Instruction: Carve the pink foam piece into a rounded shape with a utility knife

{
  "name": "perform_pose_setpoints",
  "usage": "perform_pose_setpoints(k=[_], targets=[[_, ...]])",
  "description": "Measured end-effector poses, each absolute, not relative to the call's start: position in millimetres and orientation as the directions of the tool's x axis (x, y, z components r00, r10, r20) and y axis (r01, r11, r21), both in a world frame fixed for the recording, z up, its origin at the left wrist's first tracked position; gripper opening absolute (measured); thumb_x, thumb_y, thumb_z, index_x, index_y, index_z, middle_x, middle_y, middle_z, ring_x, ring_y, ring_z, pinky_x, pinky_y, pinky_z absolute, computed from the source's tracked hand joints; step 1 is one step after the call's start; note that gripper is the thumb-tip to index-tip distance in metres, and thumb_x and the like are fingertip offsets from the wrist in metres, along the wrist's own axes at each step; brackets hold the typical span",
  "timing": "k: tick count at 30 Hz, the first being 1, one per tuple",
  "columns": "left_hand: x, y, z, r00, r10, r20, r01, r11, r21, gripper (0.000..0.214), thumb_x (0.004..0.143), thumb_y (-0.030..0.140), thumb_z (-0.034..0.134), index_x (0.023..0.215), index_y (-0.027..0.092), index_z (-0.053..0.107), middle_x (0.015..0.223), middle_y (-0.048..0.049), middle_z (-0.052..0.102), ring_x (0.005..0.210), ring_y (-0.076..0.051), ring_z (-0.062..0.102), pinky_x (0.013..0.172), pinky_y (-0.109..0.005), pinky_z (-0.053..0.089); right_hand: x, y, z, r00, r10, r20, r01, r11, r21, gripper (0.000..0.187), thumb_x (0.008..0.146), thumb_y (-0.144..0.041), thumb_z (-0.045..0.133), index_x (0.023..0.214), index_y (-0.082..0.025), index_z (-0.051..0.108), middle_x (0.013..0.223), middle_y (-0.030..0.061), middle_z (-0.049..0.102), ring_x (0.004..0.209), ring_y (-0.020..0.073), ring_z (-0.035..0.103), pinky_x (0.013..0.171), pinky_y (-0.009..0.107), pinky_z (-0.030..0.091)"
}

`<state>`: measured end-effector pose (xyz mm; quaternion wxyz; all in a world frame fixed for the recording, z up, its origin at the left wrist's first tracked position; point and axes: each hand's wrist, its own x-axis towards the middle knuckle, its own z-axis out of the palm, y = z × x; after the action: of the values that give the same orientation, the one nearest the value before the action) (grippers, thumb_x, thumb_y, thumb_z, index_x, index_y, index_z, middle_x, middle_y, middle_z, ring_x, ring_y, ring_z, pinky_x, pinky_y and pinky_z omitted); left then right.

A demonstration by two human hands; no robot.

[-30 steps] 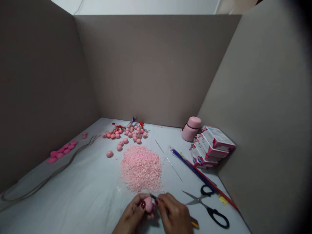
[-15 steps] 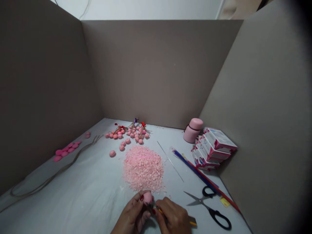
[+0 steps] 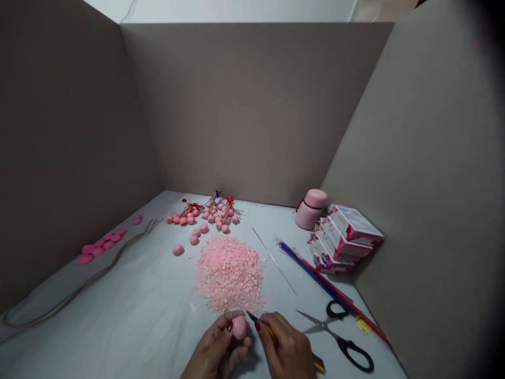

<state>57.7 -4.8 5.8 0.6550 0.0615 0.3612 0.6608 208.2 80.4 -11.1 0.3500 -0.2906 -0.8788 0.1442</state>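
Observation:
Between the thumb and fingers of my left hand (image 3: 219,342) is a smooth, rounded pink ball (image 3: 240,327). My right hand (image 3: 288,345) is closed around a yellow-and-black utility knife (image 3: 270,331). Its dark pointed blade sticks out toward the upper left, a little apart from the ball. The knife's back end shows beyond the right hand's heel. Just past both hands lies a heap of pale pink shavings (image 3: 229,271). To the right of the right hand, black-handled scissors (image 3: 324,326) lie with their blades apart.
Pink balls (image 3: 178,249) and tied bunches (image 3: 224,213) lie behind the heap. Flat pink discs (image 3: 98,247) and cord (image 3: 106,268) are at left. A thin metal rod (image 3: 274,260), blue and red sticks (image 3: 311,271), stacked boxes (image 3: 343,237) and a pink flask (image 3: 311,209) are at right.
The knife blade has come away from the ball, as my right hand shifted slightly right. The ball's smooth face now shows more fully in my left hand. The view has tilted slightly.

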Motion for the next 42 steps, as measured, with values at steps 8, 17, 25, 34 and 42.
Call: perform_pose_setpoints(k=[8, 17, 25, 34, 42], targets=[[58.2, -1.3, -6.2, -0.207, 0.919, -0.337, -0.792, 0.045, 0.609, 0.029, 0.063, 0.027, 0.084, 0.089, 0.017, 0.077, 0.073, -0.0025, 0.075, 0.071, -0.012, 0.066, 0.075, -0.023, 0.048, 199.3, 67.8, -6.5, -0.589, 0.555, 0.587, 0.311, 0.827, -0.469, 0.039, 0.103, -0.035, 0.030, 0.080, -0.021, 0.058, 0.062, 0.0000, 0.060, 0.053, 0.0129, 0.061, 0.051, 0.021, 0.042], [56.6, 2.2, -24.3, -0.276, 0.918, -0.284, -0.644, 0.043, 0.764, 0.029, 0.064, 0.036, 0.082, 0.087, 0.019, 0.074, 0.069, 0.0001, 0.067, 0.068, -0.012, 0.056, 0.069, -0.026, 0.041, 199.8, 66.9, -3.6, -0.612, 0.547, 0.571, 0.343, 0.834, -0.432, 0.044, 0.104, -0.037, 0.028, 0.078, -0.021, 0.059, 0.061, 0.0002, 0.060, 0.052, 0.0131, 0.060, 0.050, 0.022, 0.040], [58.2, -0.8, -5.9, -0.355, 0.909, -0.220, -0.500, 0.014, 0.866, 0.036, 0.059, 0.043, 0.083, 0.082, 0.017, 0.074, 0.069, -0.0012, 0.065, 0.068, -0.016, 0.054, 0.069, -0.029, 0.040, 203.3, 76.7, -9.0, -0.571, 0.633, 0.523, 0.422, 0.773, -0.475, 0.043, 0.103, -0.038, 0.029, 0.078, -0.022, 0.059, 0.065, 0.0012, 0.063, 0.056, 0.0151, 0.063, 0.052, 0.023, 0.043], [59.7, -2.3, 3.7, -0.308, 0.884, -0.352, -0.676, 0.057, 0.735, 0.036, 0.058, 0.038, 0.085, 0.087, 0.018, 0.076, 0.074, -0.0038, 0.073, 0.072, -0.016, 0.064, 0.070, -0.028, 0.046, 201.4, 70.5, -4.3, -0.555, 0.605, 0.571, 0.365, 0.794, -0.486, 0.041, 0.103, -0.037, 0.030, 0.078, -0.022, 0.059, 0.064, 0.0005, 0.062, 0.055, 0.0141, 0.062, 0.051, 0.023, 0.042], [58.1, 0.1, -4.3, -0.213, 0.919, -0.332, -0.787, 0.040, 0.615, 0.030, 0.063, 0.027, 0.084, 0.091, 0.017, 0.077, 0.079, -0.0050, 0.077, 0.079, -0.016, 0.067, 0.081, -0.027, 0.047, 198.7, 68.4, -9.1, -0.580, 0.563, 0.589, 0.343, 0.824, -0.450, 0.043, 0.103, -0.036, 0.029, 0.076, -0.021, 0.059, 0.062, 0.0007, 0.060, 0.052, 0.0136, 0.061, 0.051, 0.022, 0.042]])
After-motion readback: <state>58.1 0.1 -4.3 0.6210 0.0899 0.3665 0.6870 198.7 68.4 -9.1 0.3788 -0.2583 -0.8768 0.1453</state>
